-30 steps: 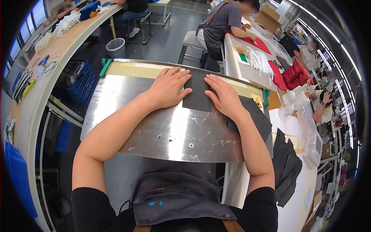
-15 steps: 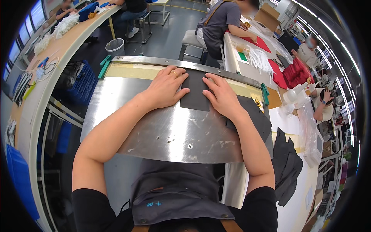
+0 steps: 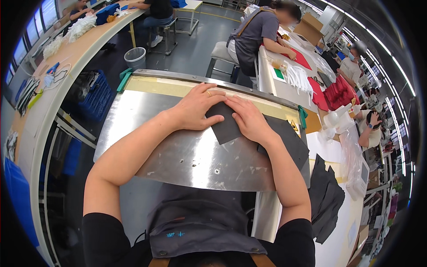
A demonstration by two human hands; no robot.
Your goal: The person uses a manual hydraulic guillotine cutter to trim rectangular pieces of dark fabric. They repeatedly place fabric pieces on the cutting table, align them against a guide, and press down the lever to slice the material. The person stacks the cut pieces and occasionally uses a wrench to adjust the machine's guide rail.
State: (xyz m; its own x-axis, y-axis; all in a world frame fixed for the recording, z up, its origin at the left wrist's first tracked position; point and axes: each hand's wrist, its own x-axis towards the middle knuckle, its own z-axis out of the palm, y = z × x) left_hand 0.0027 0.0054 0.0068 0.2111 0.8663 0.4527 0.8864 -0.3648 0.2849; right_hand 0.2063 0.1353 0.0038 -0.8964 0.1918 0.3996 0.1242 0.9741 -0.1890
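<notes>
Grip, both hands: our left hand (image 3: 195,109) and right hand (image 3: 249,119) lie flat, fingers pressed down on a dark fabric piece (image 3: 226,127); nothing is clamped between the fingers.

Item, nearest us: steel plate (image 3: 178,155) on the table, bearing that fabric piece near its far edge. Second dark sheet (image 3: 287,138) lies right of the fabric piece, under our right forearm.

Step, as we judge it: smoothing and squaring the piece against the pale strip (image 3: 164,86) just beyond it. Next move calls for even, flat pressure, no creasing.

Further right of the plate: loose dark fabric pile (image 3: 327,196). Beyond the plate: grey bin (image 3: 135,58); a seated person (image 3: 255,33).
</notes>
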